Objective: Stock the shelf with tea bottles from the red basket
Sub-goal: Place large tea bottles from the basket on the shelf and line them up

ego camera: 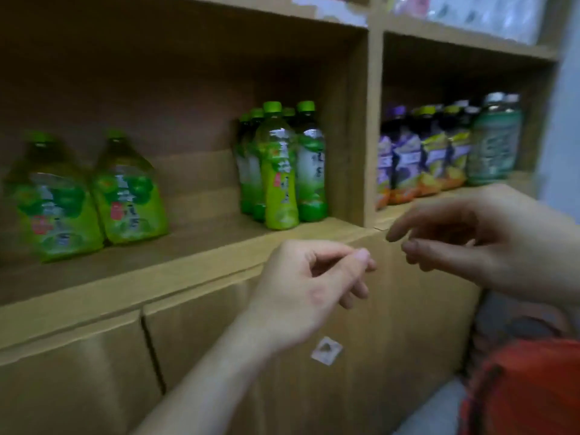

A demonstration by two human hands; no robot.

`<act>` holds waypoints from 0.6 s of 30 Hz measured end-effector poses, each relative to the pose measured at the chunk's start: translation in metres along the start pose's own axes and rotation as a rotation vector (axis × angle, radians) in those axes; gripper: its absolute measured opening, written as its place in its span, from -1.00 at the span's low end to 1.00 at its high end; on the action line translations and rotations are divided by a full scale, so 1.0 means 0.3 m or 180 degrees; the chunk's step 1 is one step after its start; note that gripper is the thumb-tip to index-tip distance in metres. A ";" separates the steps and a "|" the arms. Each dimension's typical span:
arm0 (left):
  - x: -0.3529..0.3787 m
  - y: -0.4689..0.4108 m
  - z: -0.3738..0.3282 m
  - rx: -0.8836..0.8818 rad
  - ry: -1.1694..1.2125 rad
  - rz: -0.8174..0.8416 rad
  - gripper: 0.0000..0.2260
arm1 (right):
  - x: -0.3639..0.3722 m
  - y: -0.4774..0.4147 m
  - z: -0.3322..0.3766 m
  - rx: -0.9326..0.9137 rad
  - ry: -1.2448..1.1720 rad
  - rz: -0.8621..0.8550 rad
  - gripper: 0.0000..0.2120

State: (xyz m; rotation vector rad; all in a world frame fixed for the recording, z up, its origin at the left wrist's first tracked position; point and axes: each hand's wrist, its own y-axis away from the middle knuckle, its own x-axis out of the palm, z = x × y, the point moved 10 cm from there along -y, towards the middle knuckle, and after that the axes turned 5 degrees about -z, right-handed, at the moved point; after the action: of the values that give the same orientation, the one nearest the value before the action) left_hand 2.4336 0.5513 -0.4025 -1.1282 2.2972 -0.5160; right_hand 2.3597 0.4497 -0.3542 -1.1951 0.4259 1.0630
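Observation:
Two wide green tea bottles point(91, 196) stand at the left of the wooden shelf point(194, 259). A cluster of slim green tea bottles point(281, 171) stands at the right of the same compartment. My left hand point(307, 287) hovers in front of the shelf edge, fingers loosely curled, holding nothing. My right hand point(477, 243) hangs to its right at about the same height, fingers relaxed and empty. A corner of the red basket point(527, 390) shows at the bottom right; its contents are hidden.
The right compartment holds purple and yellow bottles point(420, 158) and a pale green jar point(496, 142). Closed cabinet doors point(219, 346) lie below the shelf. A vertical divider point(373, 127) separates the two compartments. Between the two groups of green bottles, bare shelf board shows.

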 end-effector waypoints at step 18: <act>1.326 0.157 0.309 0.0009 -0.1175 0.2467 -0.83 | -0.004 1.204 -1.060 0.3044 -0.0409 -0.0052 -0.81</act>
State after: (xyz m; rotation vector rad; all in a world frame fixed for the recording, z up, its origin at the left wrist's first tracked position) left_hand 2.2563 0.2472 -0.6152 -0.2309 2.1673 -0.0034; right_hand 2.1336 0.1589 -0.6637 -0.2773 0.7121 0.7543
